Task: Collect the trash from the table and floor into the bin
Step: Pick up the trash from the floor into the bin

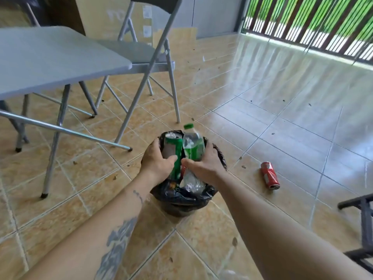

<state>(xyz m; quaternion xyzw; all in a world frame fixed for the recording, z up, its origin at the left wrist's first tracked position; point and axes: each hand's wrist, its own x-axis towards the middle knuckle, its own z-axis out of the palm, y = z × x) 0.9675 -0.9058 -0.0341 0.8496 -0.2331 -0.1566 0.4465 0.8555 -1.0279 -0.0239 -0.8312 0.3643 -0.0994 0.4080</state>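
The floor (pixel 262 122) tiles are shining glossy and smooth, throwing back light. The table (pixel 50 57) top is looking like matt grey plastic on dull metal legs. The green can (pixel 175 150) and red can (pixel 270 175) are gleaming as thin metal. The bottle (pixel 192 146) is showing clear, crinkled plastic. The bin (pixel 181 196) liner is glinting as wrinkled black plastic film.

My hands and the bottles cover most of the bin's (pixel 182 196) opening. The table (pixel 50 57) runs off the left edge. At lower right, a dark frame (pixel 361 223) is cut off.
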